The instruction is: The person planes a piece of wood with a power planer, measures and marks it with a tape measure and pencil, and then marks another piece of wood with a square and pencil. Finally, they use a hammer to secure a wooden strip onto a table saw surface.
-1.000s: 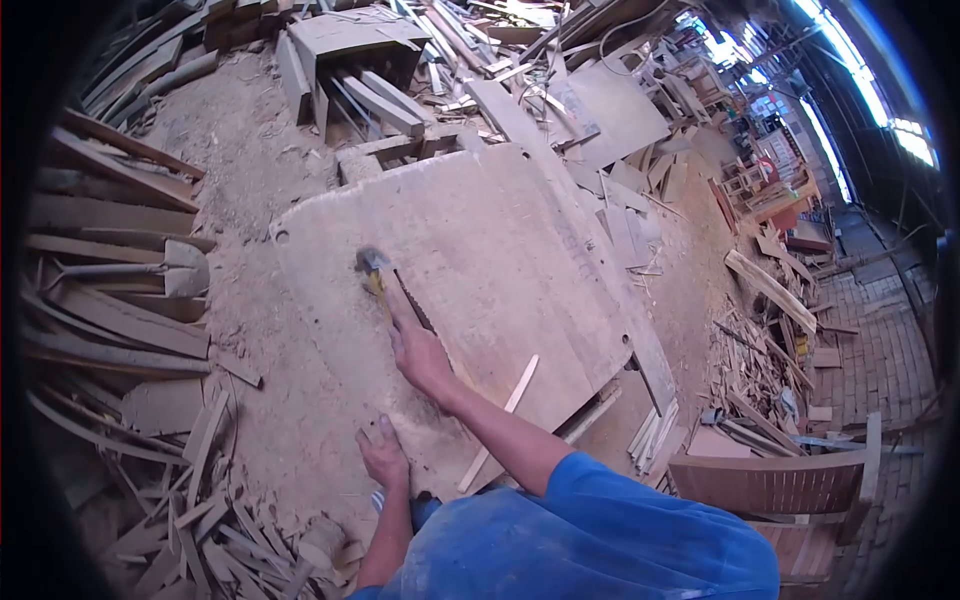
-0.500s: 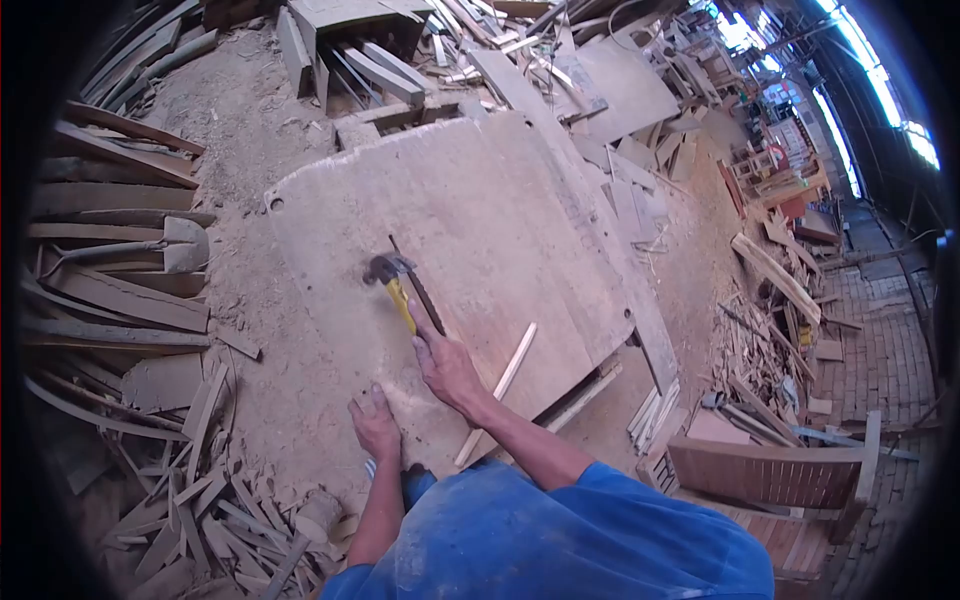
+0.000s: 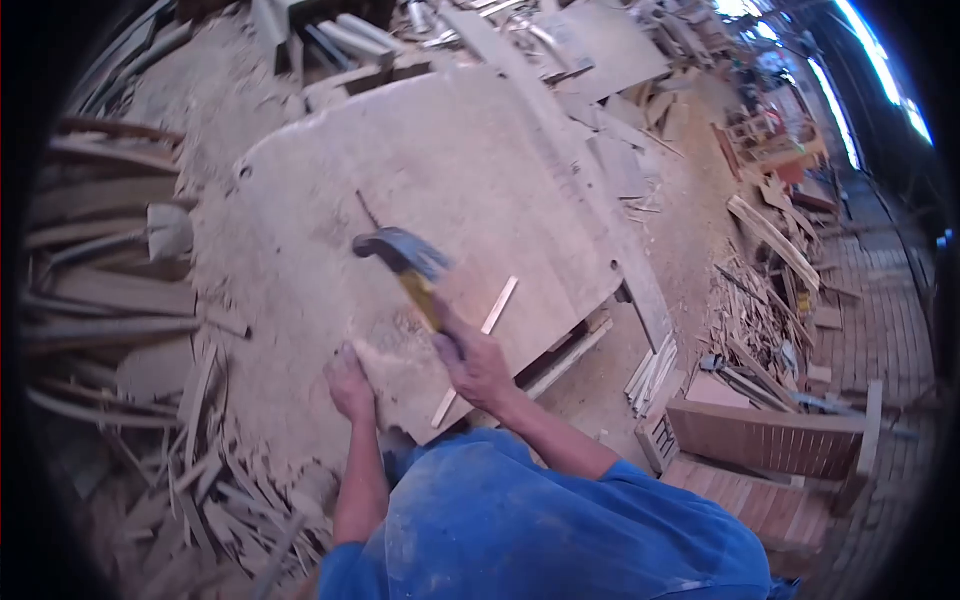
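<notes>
My right hand (image 3: 478, 372) is wrapped round the yellow handle of a claw hammer (image 3: 415, 285), raised a little over a large dusty wooden board (image 3: 460, 150). The hammer's head is smeared by motion. Beyond it a thin dark rod (image 3: 368, 208) lies on the board, partly hidden behind the hammer. My left hand (image 3: 350, 385) rests low at the board's left side, fingers bunched together; whether something is between them I cannot make out. Sawdust lies between the two hands. A pale thin wooden strip (image 3: 478, 350) lies across the board's near edge, beside my right hand.
Stacked planks (image 3: 110, 285) and a shovel (image 3: 170, 232) lie at the left, with offcuts below. A slatted wooden piece of furniture (image 3: 765, 440) stands at the lower right. Scrap wood (image 3: 765, 310) litters the floor at the right; more boards (image 3: 600, 50) lie at the back.
The hammer has risen off the board towards me and turned, with my right hand still round it. My left hand stays near the same spot on the board. The whole view has shifted slightly.
</notes>
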`<state>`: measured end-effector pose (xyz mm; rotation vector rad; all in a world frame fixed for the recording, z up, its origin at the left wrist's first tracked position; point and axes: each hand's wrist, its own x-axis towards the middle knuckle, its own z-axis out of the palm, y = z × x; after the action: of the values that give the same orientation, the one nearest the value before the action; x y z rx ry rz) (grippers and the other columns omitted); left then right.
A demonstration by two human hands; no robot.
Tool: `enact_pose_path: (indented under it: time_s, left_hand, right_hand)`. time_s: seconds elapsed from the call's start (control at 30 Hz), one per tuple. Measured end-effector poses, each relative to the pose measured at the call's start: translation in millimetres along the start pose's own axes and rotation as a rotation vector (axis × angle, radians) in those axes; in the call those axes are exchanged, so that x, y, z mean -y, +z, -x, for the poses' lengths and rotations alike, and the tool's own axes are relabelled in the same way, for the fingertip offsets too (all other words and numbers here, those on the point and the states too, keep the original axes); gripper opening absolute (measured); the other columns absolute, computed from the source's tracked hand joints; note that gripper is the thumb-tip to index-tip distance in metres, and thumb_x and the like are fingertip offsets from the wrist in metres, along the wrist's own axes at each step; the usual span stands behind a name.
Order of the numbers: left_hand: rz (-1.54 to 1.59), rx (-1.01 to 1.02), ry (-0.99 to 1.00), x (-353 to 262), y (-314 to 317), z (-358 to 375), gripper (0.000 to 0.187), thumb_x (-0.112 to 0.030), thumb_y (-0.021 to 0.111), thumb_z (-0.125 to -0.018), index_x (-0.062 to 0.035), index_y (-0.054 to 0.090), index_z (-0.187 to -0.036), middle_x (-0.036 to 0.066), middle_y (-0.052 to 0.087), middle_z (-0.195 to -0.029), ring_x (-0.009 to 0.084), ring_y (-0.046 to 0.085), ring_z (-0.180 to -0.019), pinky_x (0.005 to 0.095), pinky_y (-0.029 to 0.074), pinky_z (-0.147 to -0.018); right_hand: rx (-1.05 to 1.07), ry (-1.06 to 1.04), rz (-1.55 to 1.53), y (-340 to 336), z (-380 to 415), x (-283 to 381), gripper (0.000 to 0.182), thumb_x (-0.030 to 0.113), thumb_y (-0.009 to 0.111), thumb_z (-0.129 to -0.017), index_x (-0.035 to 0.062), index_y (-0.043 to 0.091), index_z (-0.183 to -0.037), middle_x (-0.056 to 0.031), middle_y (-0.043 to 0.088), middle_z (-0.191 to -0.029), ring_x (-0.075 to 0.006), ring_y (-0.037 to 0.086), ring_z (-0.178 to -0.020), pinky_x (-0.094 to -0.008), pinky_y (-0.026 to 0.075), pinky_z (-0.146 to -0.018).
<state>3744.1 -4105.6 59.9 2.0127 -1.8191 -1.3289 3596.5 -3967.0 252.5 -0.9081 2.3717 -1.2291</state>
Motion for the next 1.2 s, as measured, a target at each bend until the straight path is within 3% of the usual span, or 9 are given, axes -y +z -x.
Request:
enact_pose_path:
  time_s: [0.17, 0.3, 0.4, 0.53, 0.63, 0.73, 0.83, 0.93, 1.2]
  left_hand:
    - [-0.045, 0.012, -0.065, -10, -7, 7, 0.118, -0.087, 0.058, -0.091, 0.0092, 0.044, -0.16, 0.036, 0.057, -0.153, 0.0489, 0.055, -0.143, 0.0511, 0.042, -0.121]
    - [-0.069, -0.006, -0.036, -7, -4, 0, 0.121, -0.089, 0.056, -0.09, 0.0089, 0.045, -0.16, 0.037, 0.057, -0.152, 0.0491, 0.055, -0.143, 0.0516, 0.042, -0.121]
    - [-0.084, -0.036, -0.038, 2, -2, 3, 0.123, -0.091, 0.056, -0.089, 0.0087, 0.045, -0.16, 0.037, 0.057, -0.152, 0.0493, 0.055, -0.144, 0.0523, 0.041, -0.121]
    - [-0.067, -0.058, -0.024, -2, 1, 1, 0.124, -0.092, 0.055, -0.088, 0.0082, 0.046, -0.16, 0.036, 0.057, -0.153, 0.0486, 0.055, -0.144, 0.0524, 0.041, -0.122]
    - [-0.086, -0.076, -0.025, -3, 0, 4, 0.124, -0.093, 0.054, -0.087, 0.0081, 0.046, -0.159, 0.035, 0.058, -0.153, 0.0477, 0.054, -0.145, 0.0523, 0.04, -0.122]
    - [-0.107, -0.093, -0.038, -6, 0, 4, 0.125, -0.094, 0.053, -0.087, 0.0081, 0.047, -0.159, 0.035, 0.057, -0.153, 0.0471, 0.054, -0.146, 0.052, 0.04, -0.123]
    - [-0.104, -0.089, -0.027, -3, -1, 4, 0.126, -0.094, 0.054, -0.086, 0.0082, 0.047, -0.159, 0.035, 0.056, -0.154, 0.0466, 0.053, -0.146, 0.0516, 0.04, -0.123]
    - [-0.094, -0.116, 0.001, 8, 7, -6, 0.126, -0.094, 0.055, -0.086, 0.0081, 0.047, -0.159, 0.034, 0.056, -0.155, 0.0462, 0.053, -0.147, 0.051, 0.039, -0.123]
    - [-0.093, -0.158, 0.03, -1, 4, 5, 0.123, -0.093, 0.056, -0.087, 0.0049, 0.048, -0.16, 0.031, 0.056, -0.156, 0.0455, 0.054, -0.146, 0.0508, 0.04, -0.122]
  right_hand:
    - [0.018, -0.155, 0.068, -10, 65, -77, 0.065, 0.02, 0.065, -0.107, 0.0289, 0.043, -0.168, -0.0231, 0.071, -0.097, -0.0429, 0.072, -0.086, -0.0508, 0.058, -0.075]
    - [0.283, 0.139, 0.301, -8, 82, -109, 0.068, 0.012, 0.067, -0.105, 0.0236, 0.043, -0.169, -0.025, 0.069, -0.089, -0.0418, 0.073, -0.08, -0.0449, 0.057, -0.074]
    - [0.208, 0.168, 0.145, -25, 77, -76, 0.068, 0.011, 0.065, -0.106, 0.0237, 0.042, -0.169, -0.024, 0.069, -0.087, -0.0404, 0.073, -0.081, -0.0442, 0.058, -0.075]
    - [0.015, -0.111, 0.035, -21, 91, -109, 0.063, 0.02, 0.062, -0.109, 0.0285, 0.043, -0.168, -0.0263, 0.073, -0.098, -0.0447, 0.074, -0.089, -0.0513, 0.059, -0.077]
    - [0.35, 0.11, 0.284, -21, 85, -127, 0.065, 0.018, 0.063, -0.108, 0.0293, 0.042, -0.169, -0.0265, 0.073, -0.1, -0.0447, 0.074, -0.089, -0.0521, 0.059, -0.078]
    - [0.288, 0.297, 0.182, -36, 79, -116, 0.064, 0.022, 0.061, -0.11, 0.033, 0.04, -0.169, -0.0276, 0.073, -0.101, -0.0459, 0.074, -0.089, -0.0536, 0.058, -0.079]
    - [0.108, 0.091, -0.015, -47, 88, -117, 0.062, 0.029, 0.056, -0.112, 0.0374, 0.036, -0.17, -0.0297, 0.072, -0.096, -0.0486, 0.073, -0.088, -0.0563, 0.057, -0.079]
    - [0.197, -0.025, 0.101, -37, 84, -148, 0.064, 0.02, 0.061, -0.11, 0.0306, 0.039, -0.17, -0.0293, 0.069, -0.088, -0.0461, 0.072, -0.081, -0.0527, 0.056, -0.078]
    - [0.205, -0.077, 0.108, -27, 87, -134, 0.064, 0.024, 0.059, -0.111, 0.0348, 0.036, -0.17, -0.0284, 0.071, -0.087, -0.0481, 0.073, -0.086, -0.0568, 0.057, -0.078]
